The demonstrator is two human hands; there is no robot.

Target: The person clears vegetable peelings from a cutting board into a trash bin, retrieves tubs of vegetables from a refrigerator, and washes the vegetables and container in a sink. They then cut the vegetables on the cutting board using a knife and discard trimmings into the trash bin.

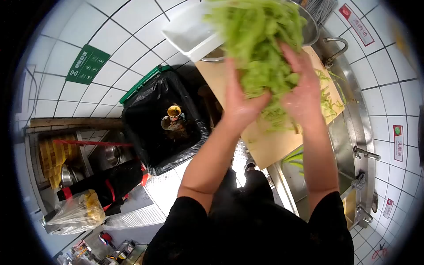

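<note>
A big heap of light green leafy lettuce (260, 39) is lifted above the board, blurred at its top by motion. My left hand (242, 99) is closed around its left side and my right hand (304, 88) around its right side. Beneath them lies a wooden cutting board (269, 145), with cut green shreds (329, 99) along its right edge and more under my hands. Behind the heap, a white plastic tub (190, 33) shows on the left and the rim of a metal bowl (312, 31) on the right, both partly hidden by the leaves.
A black-lined trash bin (165, 132) with some waste inside stands left of the board. Sinks with taps (338, 42) run along the right wall. Long green stalks (295, 158) lie in the sink beside the board. A plastic bag (79, 212) sits on the lower left shelf.
</note>
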